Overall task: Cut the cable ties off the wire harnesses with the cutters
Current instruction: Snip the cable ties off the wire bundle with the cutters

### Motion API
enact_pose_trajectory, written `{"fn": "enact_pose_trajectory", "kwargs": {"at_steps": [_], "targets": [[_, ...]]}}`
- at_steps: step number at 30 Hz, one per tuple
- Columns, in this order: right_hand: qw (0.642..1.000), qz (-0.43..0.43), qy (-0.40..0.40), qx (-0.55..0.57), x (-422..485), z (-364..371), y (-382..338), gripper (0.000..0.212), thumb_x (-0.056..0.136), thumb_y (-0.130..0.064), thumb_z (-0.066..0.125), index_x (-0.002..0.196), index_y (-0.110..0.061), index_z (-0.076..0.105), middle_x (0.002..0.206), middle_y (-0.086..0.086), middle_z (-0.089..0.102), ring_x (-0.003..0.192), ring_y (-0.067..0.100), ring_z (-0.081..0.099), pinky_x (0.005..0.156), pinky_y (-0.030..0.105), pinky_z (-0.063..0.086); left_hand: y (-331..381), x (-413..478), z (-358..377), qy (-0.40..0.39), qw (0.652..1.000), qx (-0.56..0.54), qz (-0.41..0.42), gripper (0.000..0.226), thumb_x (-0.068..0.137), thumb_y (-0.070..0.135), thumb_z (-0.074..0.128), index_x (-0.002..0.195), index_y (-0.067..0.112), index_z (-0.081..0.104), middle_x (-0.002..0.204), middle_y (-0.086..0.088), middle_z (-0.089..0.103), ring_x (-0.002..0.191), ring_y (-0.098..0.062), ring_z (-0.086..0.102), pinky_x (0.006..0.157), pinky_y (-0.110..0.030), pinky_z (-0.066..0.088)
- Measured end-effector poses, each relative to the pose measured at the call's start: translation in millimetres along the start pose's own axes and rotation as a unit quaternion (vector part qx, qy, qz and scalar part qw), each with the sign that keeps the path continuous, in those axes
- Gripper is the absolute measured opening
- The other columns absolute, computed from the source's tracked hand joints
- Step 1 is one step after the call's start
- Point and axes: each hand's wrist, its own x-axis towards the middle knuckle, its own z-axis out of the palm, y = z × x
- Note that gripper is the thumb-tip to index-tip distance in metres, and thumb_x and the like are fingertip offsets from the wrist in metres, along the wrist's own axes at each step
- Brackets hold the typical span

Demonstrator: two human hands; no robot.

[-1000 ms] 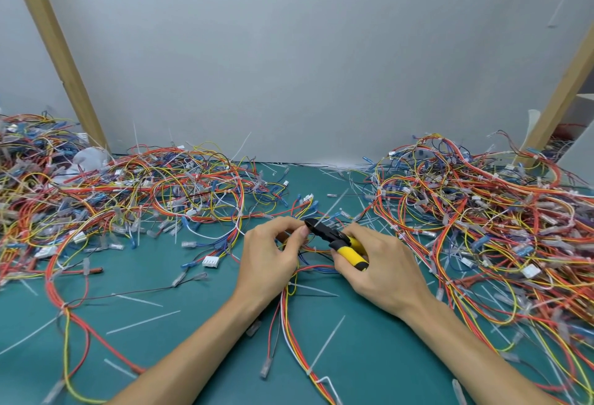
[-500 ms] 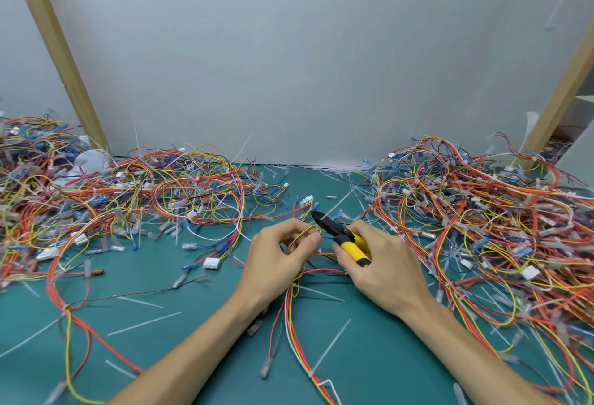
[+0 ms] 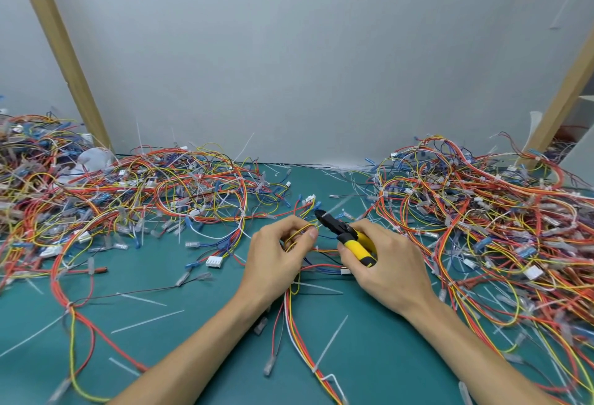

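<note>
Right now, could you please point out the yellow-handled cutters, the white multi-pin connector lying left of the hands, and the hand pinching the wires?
yellow-handled cutters [image 3: 359, 245]: head view, on the yellow grip.
white multi-pin connector [image 3: 213, 261]: head view, on its ribbed body.
left hand [image 3: 276, 256]: head view, on its back.

Yellow-and-black cutters [image 3: 348, 237], red, yellow and blue wire harnesses [image 3: 482, 218], teal table [image 3: 193, 340].
</note>
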Motion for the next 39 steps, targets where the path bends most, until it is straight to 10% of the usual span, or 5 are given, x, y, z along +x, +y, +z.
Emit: {"fn": "enact_pose_trajectory", "kwargs": {"at_steps": [15,39], "targets": [[1.000,0.026,0.002,0.003,1.6,-2.2,3.9,0.036,0.077,-0.043,0.061,0.111,-0.031,0.065,0.098,-0.016,0.066,0.092,0.010,0.059,0.075,0.027,0.046,-0.1,1.2,-1.2,0.043,0.998,-0.033,-0.033,0.014,0.088,0.029,0.069,0.075,0.023,0.070,0.062,-0.009,0.060,0.056,-0.010,0.047,0.058,-0.028,0.038],[0.999,0.009,-0.027,-0.026,2.4,-3.1,-0.7,0.037,0.067,-0.042,0.063,0.103,-0.034,0.069,0.089,-0.017,0.066,0.087,0.010,0.059,0.070,0.029,0.049,2.4,-0.7,-2.2,0.104,0.993,0.055,0.025,0.007,0.083,0.017,0.075,0.077,0.021,0.075,0.067,0.010,0.066,0.064,-0.004,0.055,0.061,-0.009,0.038]]}}
